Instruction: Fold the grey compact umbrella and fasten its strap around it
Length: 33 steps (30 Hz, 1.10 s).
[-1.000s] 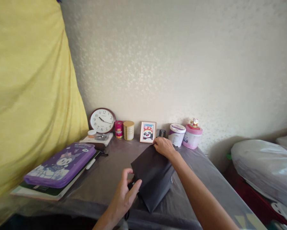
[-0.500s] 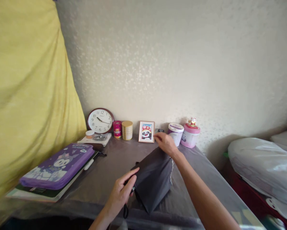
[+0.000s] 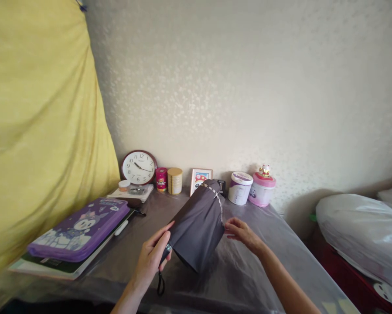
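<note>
A dark grey umbrella (image 3: 196,226), its canopy loosely gathered, slants across the middle of the table. My left hand (image 3: 155,253) is closed around its black handle, and a black wrist strap (image 3: 161,284) dangles below. A black-and-white patterned cord or trim (image 3: 219,201) curves across the far part of the canopy and down its right side. At the canopy's right edge is my right hand (image 3: 243,235), fingers bent and somewhat apart, the tips at or very near the fabric. Whether they touch it is hard to see.
A purple cartoon case (image 3: 81,229) lies on books at left. Along the wall stand a clock (image 3: 139,167), a pink tin (image 3: 161,179), a yellow tin (image 3: 175,181), a picture frame (image 3: 196,176) and two tubs (image 3: 240,188). Plastic-wrapped bundles (image 3: 362,235) fill the right side.
The umbrella has turned, so its patterned band shows across the far part and now overlaps the picture frame. My right hand has moved from above the canopy down to its right side.
</note>
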Each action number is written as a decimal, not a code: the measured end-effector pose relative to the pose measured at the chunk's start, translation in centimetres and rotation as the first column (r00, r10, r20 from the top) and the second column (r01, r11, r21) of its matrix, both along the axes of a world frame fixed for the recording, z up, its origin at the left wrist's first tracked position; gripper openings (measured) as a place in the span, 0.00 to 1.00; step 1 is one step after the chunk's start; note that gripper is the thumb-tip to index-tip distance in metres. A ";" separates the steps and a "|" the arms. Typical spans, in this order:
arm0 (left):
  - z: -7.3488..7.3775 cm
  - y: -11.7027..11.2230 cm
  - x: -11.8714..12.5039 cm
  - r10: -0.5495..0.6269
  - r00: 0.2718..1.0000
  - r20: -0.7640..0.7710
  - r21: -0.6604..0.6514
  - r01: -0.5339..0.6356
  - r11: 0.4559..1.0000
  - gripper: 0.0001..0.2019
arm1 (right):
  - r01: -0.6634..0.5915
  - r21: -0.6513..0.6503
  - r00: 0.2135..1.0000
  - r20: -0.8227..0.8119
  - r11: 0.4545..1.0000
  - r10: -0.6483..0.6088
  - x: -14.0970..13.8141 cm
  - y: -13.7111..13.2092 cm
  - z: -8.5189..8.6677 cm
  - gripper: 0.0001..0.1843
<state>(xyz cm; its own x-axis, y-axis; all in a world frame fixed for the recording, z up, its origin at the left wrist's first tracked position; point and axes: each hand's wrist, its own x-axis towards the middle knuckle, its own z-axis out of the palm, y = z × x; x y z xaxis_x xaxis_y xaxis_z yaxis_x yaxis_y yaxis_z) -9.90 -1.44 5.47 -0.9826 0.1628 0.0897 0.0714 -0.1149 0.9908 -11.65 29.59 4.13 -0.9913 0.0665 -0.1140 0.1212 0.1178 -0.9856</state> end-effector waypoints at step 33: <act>-1.4 0.9 -0.6 0.005 0.999 0.032 -0.080 -0.002 0.997 0.30 | 0.066 0.099 0.793 -0.609 0.993 0.008 1.6 -2.9 9.4 0.10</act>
<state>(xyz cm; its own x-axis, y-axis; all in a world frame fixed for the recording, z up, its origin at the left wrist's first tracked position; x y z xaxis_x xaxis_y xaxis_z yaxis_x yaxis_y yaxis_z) -10.49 -0.58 4.06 -0.9853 0.1648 0.0450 0.0398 -0.0347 0.9986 -10.02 26.72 13.50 -0.8507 0.0717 0.5207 -0.4930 0.2348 -0.8377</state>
